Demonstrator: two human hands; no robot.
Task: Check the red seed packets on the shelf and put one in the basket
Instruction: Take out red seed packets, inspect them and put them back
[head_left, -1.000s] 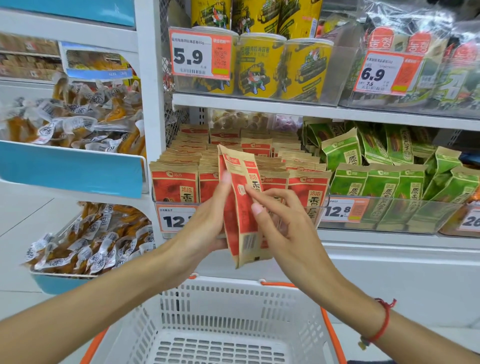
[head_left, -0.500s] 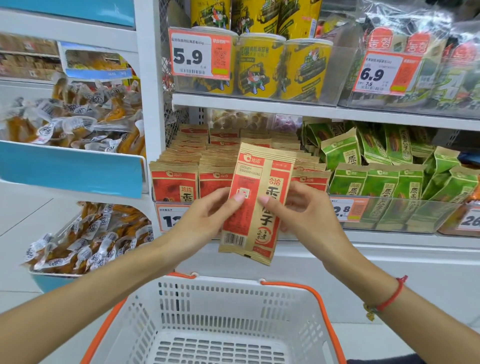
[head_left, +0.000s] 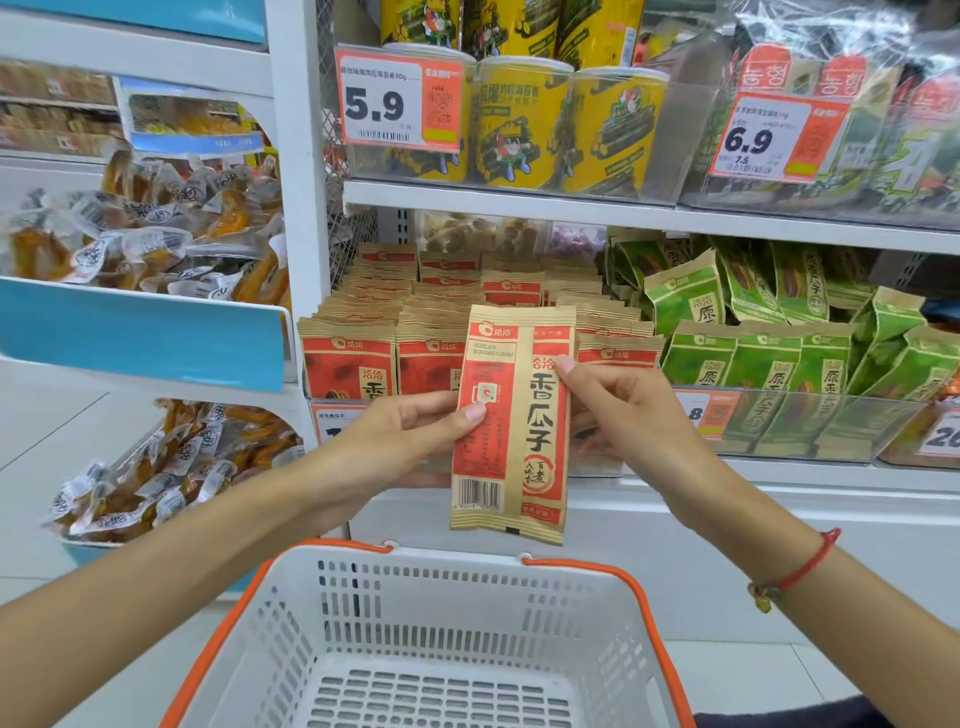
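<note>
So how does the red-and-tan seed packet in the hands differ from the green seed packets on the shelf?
The red-and-tan seed packet is pinched upright between the left hand and right hand, above the white basket; the green seed packets sit in rows behind a clear shelf front. It is one flat packet; they look puffier. Both carry similar large printed characters and the same small logo.

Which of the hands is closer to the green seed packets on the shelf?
Right. The right hand grips the red seed packet on the side toward the green seed packets; the left hand grips its far side.
</note>
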